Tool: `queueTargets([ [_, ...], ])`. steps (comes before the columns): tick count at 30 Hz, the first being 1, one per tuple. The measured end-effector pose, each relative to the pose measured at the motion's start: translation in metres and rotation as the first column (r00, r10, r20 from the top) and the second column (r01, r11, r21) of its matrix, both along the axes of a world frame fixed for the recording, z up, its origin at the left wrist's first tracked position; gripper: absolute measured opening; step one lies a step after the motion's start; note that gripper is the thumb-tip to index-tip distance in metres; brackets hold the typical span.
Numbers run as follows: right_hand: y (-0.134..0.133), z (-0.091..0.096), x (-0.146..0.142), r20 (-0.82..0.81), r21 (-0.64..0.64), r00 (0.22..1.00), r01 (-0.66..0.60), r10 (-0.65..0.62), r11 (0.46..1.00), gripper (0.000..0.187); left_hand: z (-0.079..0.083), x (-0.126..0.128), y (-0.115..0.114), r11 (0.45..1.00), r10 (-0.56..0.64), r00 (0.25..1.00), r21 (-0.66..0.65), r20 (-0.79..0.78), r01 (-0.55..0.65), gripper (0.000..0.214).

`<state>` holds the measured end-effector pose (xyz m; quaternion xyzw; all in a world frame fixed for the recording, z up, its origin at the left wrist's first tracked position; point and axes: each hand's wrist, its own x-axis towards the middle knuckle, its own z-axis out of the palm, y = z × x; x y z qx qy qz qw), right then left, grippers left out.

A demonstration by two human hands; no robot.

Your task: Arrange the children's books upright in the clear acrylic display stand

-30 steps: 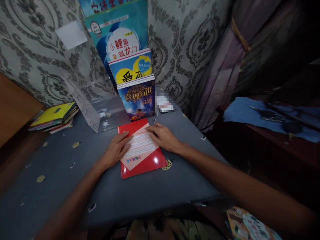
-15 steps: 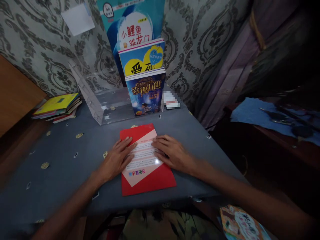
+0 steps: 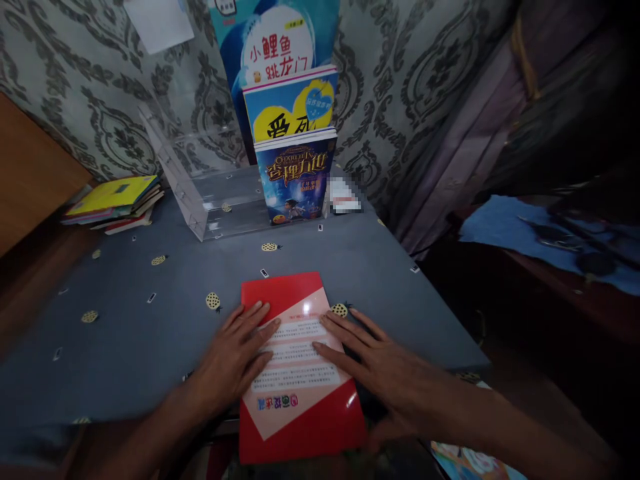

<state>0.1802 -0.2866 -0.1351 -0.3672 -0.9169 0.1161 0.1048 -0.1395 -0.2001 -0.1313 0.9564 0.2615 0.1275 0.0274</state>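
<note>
Under both palms, at the near edge of the grey surface (image 3: 125, 333), lies a red book (image 3: 300, 427) with a pale panel of print across its cover. Its near end juts out past the edge toward the person. The left hand (image 3: 235, 357) rests flat on the cover's left side, its grip spread, fingers (image 3: 260, 333) fanned across the print and pinching nothing. The right hand (image 3: 387, 367) lies flat on the right side, grip likewise spread, with its fingertips on the pale panel and its palm running off the book's right edge. Neither hand curls round the book; both lie on top of it.

Beyond the fingertips, well apart from either grip, a clear plastic stand (image 3: 200, 193) sits against the patterned wall. At its right end three books stand upright one behind another: a dark blue book (image 3: 295, 180) in front, a yellow-and-blue book (image 3: 290, 107) behind it, and a tall teal book (image 3: 275, 40) at the back. Far to the left of the left grip a low stack of books (image 3: 115, 200), yellow cover on top, lies flat on the surface. Off to the right of the right grip, past the surface's edge, hangs a curtain (image 3: 450, 133), with a blue cloth (image 3: 500, 227) spread near it
</note>
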Motion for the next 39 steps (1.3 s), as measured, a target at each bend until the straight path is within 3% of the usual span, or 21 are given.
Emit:
queueTargets([
  [2, -0.005, -0.004, -0.002, 0.034, 0.032, 0.999, 0.021, -0.022, 0.999, 0.112, 0.0, -0.001, -0.004, 1.0, 0.005, 1.0, -0.012, 0.002, -0.005, 0.052],
  [7, -0.009, -0.011, -0.01, -0.009, 0.179, 0.995, 0.1, -0.1, 0.979, 0.068, 0.003, -0.005, -0.004, 0.996, -0.015, 1.0, -0.092, 0.016, 0.016, 0.053],
  [12, -0.006, -0.007, -0.008, -0.093, 0.289, 0.994, 0.083, -0.059, 0.954, 0.044, 0.016, -0.016, 0.004, 0.968, -0.031, 0.999, -0.248, 0.019, 0.035, 0.048],
  [17, 0.011, -0.008, -0.002, -0.231, 0.38, 0.973, 0.08, 0.01, 0.921, 0.034, 0.042, -0.023, 0.016, 0.864, -0.004, 0.996, -0.5, 0.094, 0.051, 0.042],
  [22, 0.037, 0.02, -0.003, -0.449, 0.266, 0.893, 0.095, 0.036, 0.959, 0.035, 0.062, -0.023, 0.029, 0.71, 0.139, 0.936, -0.692, 0.324, 0.134, 0.057],
  [26, 0.056, 0.05, -0.008, -0.62, 0.12, 0.782, 0.173, -0.062, 0.978, 0.036, 0.055, -0.018, 0.039, 0.62, 0.331, 0.79, -0.75, 0.516, 0.23, 0.069],
  [29, 0.071, 0.061, -0.012, -0.668, -0.021, 0.699, 0.326, -0.255, 0.945, 0.042, 0.04, -0.005, 0.047, 0.567, 0.581, 0.529, -0.774, 0.618, 0.282, 0.064],
  [31, 0.083, 0.063, -0.016, -0.702, -0.092, 0.63, 0.381, -0.331, 0.92, 0.046, 0.033, 0.009, 0.054, 0.566, 0.674, 0.354, -0.761, 0.649, 0.316, 0.053],
  [35, 0.111, 0.063, -0.022, -0.777, -0.203, 0.498, 0.383, -0.386, 0.901, 0.043, 0.037, 0.037, 0.071, 0.583, 0.709, 0.22, -0.733, 0.67, 0.352, 0.05],
  [39, 0.131, 0.065, -0.025, -0.805, -0.245, 0.443, 0.356, -0.394, 0.902, 0.044, 0.047, 0.055, 0.085, 0.606, 0.738, 0.058, -0.698, 0.673, 0.38, 0.048],
])
